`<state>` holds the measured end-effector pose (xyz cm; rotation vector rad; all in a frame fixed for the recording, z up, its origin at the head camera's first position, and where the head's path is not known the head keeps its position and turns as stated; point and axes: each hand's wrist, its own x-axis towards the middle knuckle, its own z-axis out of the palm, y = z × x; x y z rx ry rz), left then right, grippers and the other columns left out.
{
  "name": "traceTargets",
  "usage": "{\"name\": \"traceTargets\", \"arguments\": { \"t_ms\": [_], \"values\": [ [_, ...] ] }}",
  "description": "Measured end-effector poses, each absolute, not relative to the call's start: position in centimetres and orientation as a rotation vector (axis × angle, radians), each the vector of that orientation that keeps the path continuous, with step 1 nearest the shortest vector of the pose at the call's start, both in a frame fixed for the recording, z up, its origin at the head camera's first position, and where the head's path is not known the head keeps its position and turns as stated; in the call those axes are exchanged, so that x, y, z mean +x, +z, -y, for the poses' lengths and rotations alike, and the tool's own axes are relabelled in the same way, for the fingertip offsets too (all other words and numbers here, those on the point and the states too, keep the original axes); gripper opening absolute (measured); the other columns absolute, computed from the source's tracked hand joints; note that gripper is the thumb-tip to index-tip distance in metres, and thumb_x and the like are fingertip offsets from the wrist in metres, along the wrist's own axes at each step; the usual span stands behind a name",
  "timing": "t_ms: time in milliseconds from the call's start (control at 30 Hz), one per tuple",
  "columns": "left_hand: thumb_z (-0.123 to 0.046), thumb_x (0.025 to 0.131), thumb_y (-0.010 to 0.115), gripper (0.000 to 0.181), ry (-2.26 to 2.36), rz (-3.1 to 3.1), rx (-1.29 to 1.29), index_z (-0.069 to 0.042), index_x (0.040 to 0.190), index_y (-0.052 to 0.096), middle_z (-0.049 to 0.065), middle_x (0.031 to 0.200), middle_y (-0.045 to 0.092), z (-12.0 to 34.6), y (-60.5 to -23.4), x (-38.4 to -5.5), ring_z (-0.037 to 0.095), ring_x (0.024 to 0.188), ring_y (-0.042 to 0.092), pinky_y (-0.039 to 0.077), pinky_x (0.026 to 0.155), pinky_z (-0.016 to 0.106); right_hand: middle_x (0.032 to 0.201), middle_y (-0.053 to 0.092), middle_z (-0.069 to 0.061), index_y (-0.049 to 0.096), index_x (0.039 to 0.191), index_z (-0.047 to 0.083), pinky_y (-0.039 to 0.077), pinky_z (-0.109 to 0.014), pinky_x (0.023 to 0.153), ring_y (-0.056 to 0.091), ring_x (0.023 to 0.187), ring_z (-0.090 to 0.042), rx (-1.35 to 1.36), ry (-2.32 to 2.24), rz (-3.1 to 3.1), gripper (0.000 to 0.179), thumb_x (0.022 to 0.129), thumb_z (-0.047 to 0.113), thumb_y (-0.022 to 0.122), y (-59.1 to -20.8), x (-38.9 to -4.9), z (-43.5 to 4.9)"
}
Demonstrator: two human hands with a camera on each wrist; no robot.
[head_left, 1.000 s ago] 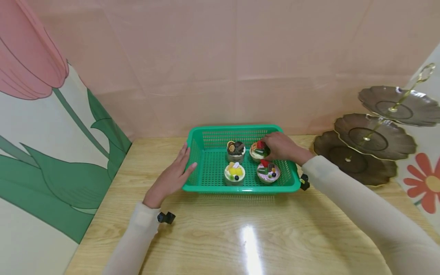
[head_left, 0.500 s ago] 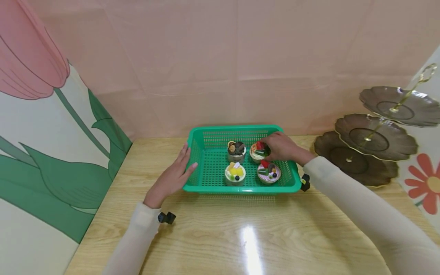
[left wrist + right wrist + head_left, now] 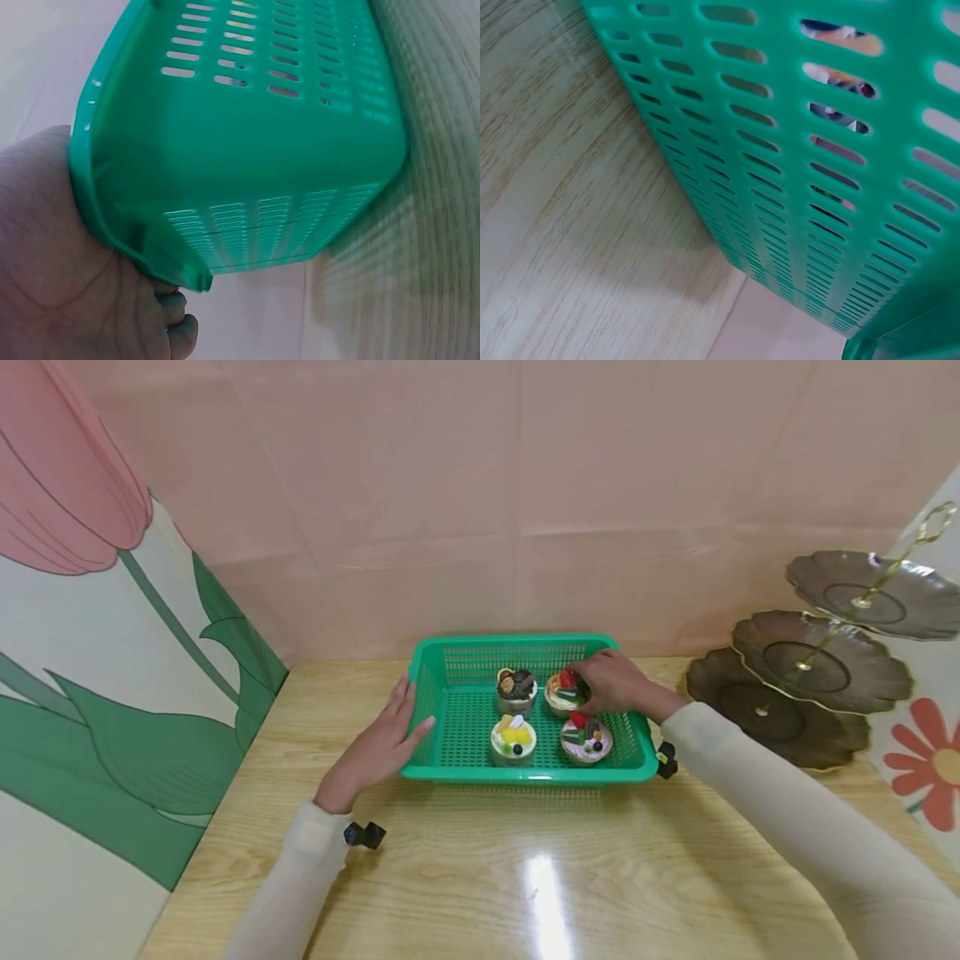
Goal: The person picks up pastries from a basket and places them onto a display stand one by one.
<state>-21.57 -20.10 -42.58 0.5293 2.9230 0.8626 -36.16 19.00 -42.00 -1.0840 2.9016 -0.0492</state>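
Observation:
A green plastic basket (image 3: pixel 525 774) stands on the table with several fruit-topped cupcakes in it. My right hand (image 3: pixel 611 681) reaches over the right rim and grips the back-right cupcake (image 3: pixel 561 692), which has red fruit and white cream. In front of it sits a cupcake with purple cream (image 3: pixel 587 743). To the left are a chocolate-topped cupcake (image 3: pixel 516 693) and one with yellow fruit (image 3: pixel 513 742). My left hand (image 3: pixel 375 743) rests on the basket's left rim, fingers straight; in the left wrist view its palm (image 3: pixel 60 262) lies against that rim. The right wrist view shows only the basket wall (image 3: pixel 780 180), the hand hidden.
At the right stands a three-tier brown stand (image 3: pixel 825 664) with gold-edged scalloped plates and a gold handle. The wooden table (image 3: pixel 465 868) ends at a pink backdrop (image 3: pixel 480 510) behind the basket. Flower-printed panels (image 3: pixel 933 752) flank both sides.
Almost nothing has moved. Both hands stay where they were on the basket and cupcake; the head view has shifted very slightly.

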Motion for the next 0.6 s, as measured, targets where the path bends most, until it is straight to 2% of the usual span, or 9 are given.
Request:
{"name": "traceTargets", "arguments": {
  "t_ms": [167,600],
  "values": [
    [-0.062,0.107,0.025,0.084,0.874,-2.921,0.5,-0.005,0.162,-0.002,0.0,0.167,-0.022,19.99,-42.63,-21.61,0.026,0.155,-0.002,0.022,0.12,0.054,0.113,0.074,-0.012,0.063,0.132,-0.001,0.033,-0.058,0.109,0.063,0.111,-0.038,-1.108,-0.009,-2.913,0.077,0.073,0.04,0.092,-42.05,-36.06,-18.9],
    [-0.061,0.107,0.025,0.083,0.915,-2.913,0.495,-0.006,0.162,-0.003,-0.003,0.167,-0.023,19.88,-43.05,-21.86,0.025,0.155,-0.003,0.019,0.121,0.054,0.106,0.075,-0.008,0.066,0.13,0.002,0.03,-0.059,0.112,0.064,0.109,-0.036,-1.101,-0.094,-2.915,0.069,0.076,0.042,0.087,-42.35,-36.19,-19.24]
  ]
}}
